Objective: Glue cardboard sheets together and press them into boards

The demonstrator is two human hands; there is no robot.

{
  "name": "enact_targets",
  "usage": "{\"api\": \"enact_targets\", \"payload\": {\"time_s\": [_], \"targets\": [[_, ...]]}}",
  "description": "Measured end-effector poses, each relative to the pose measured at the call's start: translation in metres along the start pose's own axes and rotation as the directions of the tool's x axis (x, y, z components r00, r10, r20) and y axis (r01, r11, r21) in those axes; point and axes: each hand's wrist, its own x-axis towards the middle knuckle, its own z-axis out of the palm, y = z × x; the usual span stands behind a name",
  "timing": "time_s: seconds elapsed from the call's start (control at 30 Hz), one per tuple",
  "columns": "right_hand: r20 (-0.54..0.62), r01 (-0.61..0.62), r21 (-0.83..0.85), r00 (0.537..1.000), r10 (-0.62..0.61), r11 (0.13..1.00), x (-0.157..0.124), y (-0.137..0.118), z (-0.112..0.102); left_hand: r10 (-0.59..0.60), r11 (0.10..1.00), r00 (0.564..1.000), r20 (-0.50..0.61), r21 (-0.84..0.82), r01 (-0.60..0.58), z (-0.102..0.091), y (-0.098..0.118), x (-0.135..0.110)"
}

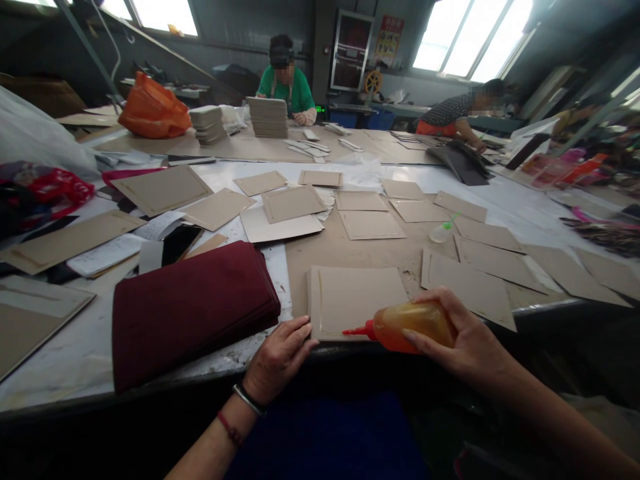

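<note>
Gripping a squeeze bottle [417, 327] of amber liquid, the right hand [465, 337] tipped it almost level, fingers wrapped over the far side and thumb along the near one. Its red nozzle [359, 330] pointed left, with the tip at the near edge of a small stack of cardboard [360, 297]. A thin glossy line [321, 293] ran down the left side of the top piece. The left hand [280, 357] had its fingers stretched out and loose, clasping nothing, the fingertips touching the stack's near left corner. A bangle [249, 400] and a red bracelet [230, 429] circled that wrist.

The stack lay at the front of the table [275, 263], on a brown sheet [320, 250]. Folded maroon cloth [190, 313] sat just left of it, and a small bottle with a green cap [441, 232] stood beyond the squeeze bottle. Loose cards [373, 225] were scattered behind, many with similar lines along their edges. Farther back, a person in a green top [300, 87] sat behind a tall pile of boards [269, 119], while another person [447, 110] leaned over dark sheets [463, 163].
</note>
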Motion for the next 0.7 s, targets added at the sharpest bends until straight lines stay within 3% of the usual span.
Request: {"api": "enact_targets", "payload": {"time_s": [0.2, 0.7], "targets": [[-0.023, -0.060, -0.016, 0.998, 0.060, 0.998, -0.009, 0.008, -0.013, 0.014, 1.000, 1.000, -0.003, -0.004, -0.014, -0.001, 0.001, 0.002], [-0.222, -0.198, -0.143, 0.961, 0.163, 0.970, -0.039, 0.050, -0.049, 0.058, 0.998, 0.998, 0.020, 0.026, -0.058, -0.004, 0.002, 0.004]]}}
